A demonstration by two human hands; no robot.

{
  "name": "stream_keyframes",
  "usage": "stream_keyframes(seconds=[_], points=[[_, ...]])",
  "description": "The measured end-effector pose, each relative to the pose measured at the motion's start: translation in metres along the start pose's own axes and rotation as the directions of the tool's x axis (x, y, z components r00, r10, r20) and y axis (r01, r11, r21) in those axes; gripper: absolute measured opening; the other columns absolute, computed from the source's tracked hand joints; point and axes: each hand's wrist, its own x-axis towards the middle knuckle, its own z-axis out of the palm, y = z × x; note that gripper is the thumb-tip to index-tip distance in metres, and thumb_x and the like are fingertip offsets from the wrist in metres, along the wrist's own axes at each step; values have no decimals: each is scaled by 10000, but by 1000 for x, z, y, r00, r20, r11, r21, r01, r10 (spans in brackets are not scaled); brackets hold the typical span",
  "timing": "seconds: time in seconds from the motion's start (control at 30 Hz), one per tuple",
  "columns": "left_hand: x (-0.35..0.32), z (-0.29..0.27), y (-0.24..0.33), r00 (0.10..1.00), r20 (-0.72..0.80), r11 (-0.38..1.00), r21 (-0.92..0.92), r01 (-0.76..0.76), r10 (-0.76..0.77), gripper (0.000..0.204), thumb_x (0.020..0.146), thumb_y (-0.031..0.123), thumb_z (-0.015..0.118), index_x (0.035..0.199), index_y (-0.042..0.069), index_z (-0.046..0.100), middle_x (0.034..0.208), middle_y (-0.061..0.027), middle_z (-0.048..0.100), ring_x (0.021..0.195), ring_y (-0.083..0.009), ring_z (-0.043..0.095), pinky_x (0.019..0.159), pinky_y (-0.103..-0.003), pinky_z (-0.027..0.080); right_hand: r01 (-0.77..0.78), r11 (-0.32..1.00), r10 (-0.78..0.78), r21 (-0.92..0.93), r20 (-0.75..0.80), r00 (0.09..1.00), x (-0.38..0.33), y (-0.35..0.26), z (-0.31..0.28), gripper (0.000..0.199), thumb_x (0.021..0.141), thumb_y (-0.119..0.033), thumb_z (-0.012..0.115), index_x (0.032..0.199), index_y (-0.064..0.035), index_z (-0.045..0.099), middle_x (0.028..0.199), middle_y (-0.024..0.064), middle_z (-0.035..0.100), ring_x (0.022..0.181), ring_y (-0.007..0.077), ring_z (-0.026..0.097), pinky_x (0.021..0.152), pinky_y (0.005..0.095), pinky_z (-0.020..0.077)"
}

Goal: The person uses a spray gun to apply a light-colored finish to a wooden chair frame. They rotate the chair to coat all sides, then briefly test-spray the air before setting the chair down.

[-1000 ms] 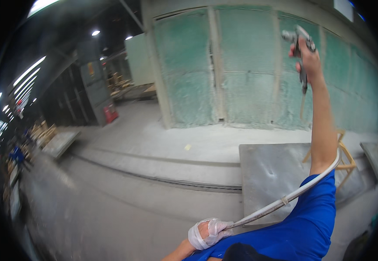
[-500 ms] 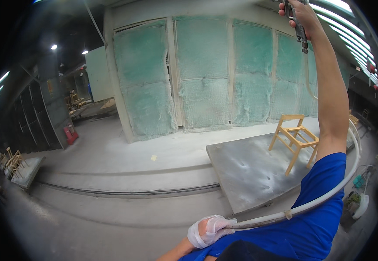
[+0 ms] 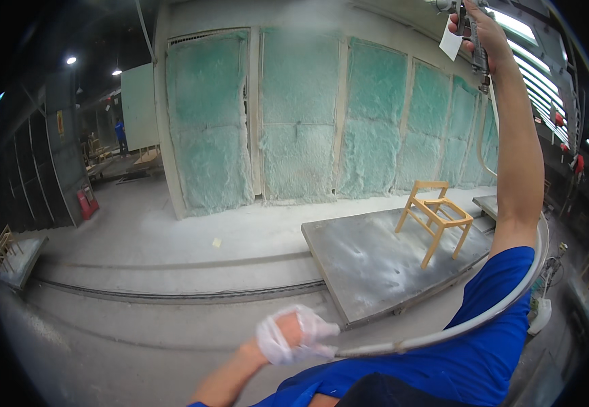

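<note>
High at the upper right, my right hand [image 3: 487, 37] is wrapped around the grip of a metal spray gun [image 3: 479, 54], whose top is cut off by the picture edge. A thin pale hose hangs from the gun's lower end. My left hand [image 3: 291, 336], covered in thin clear plastic and slightly blurred, is low in the middle with thumb and fingers apart. Its fingertips are close to a thick whitish hose [image 3: 437, 339] that curves across my blue sleeve; contact is hard to tell. A bare wooden chair frame [image 3: 437, 217] with an open seat stands upright on a grey platform [image 3: 362, 271].
Green filter panels [image 3: 301, 115] line the back wall. A floor rail [image 3: 172, 296] runs left from the platform. Another platform [image 3: 26, 261] with wooden chairs stands far left, near a red object [image 3: 87, 203]. A person in blue [image 3: 121, 136] is in the background.
The view has swung slightly right, so the chair and platform sit further left. My left hand has moved left and up, its fingers opening beside the hose. My right hand still holds the spray gun.
</note>
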Motion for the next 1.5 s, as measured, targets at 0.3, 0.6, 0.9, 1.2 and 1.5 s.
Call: stream_keyframes(seconds=[0.3, 0.6, 0.9, 1.2, 1.5], points=[[58, -277, 36, 915, -334, 665, 739, 107, 225, 267, 908, 173, 768, 1172, 133, 768, 1125, -52, 751, 1139, -231, 707, 1027, -422, 557, 91, 992, -81, -83, 122, 989, -36, -6, 21, 429, 1111, -406, 503, 1438, -136, 570, 1101, 42, 727, 693, 66, 623, 408, 192, 449], [187, -336, 65, 908, -52, 302, 949, -84, 416, 255, 916, 185, 754, 1164, 130, 768, 1114, -60, 754, 1109, -239, 710, 996, -421, 559, -7, 998, 20, -67, 196, 980, -61, 1, 61, 401, 1111, -432, 530, 1231, -72, 655, 892, 15, 658, 696, 90, 664, 408, 220, 462], [287, -326, 60, 894, 193, 140, 953, -269, 405, 244, 924, 196, 741, 1157, 128, 768, 1103, -68, 758, 1078, -248, 713, 964, -420, 562, 24, 998, -12, -63, 184, 983, -90, 3, 89, 428, 1107, -472, 532, 1160, -59, 633, 864, 28, 640, 730, 109, 670, 453, 257, 478], [313, -319, 63, 890, 267, 69, 947, -313, 371, 235, 933, 208, 728, 1149, 126, 768, 1091, -76, 761, 1048, -256, 716, 933, -419, 565, 53, 996, -36, -70, 232, 972, -109, 5, 87, 432, 1109, -469, 526, 1164, -54, 633, 869, 34, 632, 740, 110, 672, 479, 275, 483], [313, -328, 65, 888, 267, 34, 953, -301, 374, 229, 941, 220, 714, 1142, 124, 768, 1080, -85, 765, 1017, -264, 719, 902, -418, 568, -82, 982, 103, -168, 125, 987, -119, -10, 107, 437, 1101, -484, 540, 1128, -57, 628, 880, 31, 640, 770, 122, 685, 498, 286, 500]])
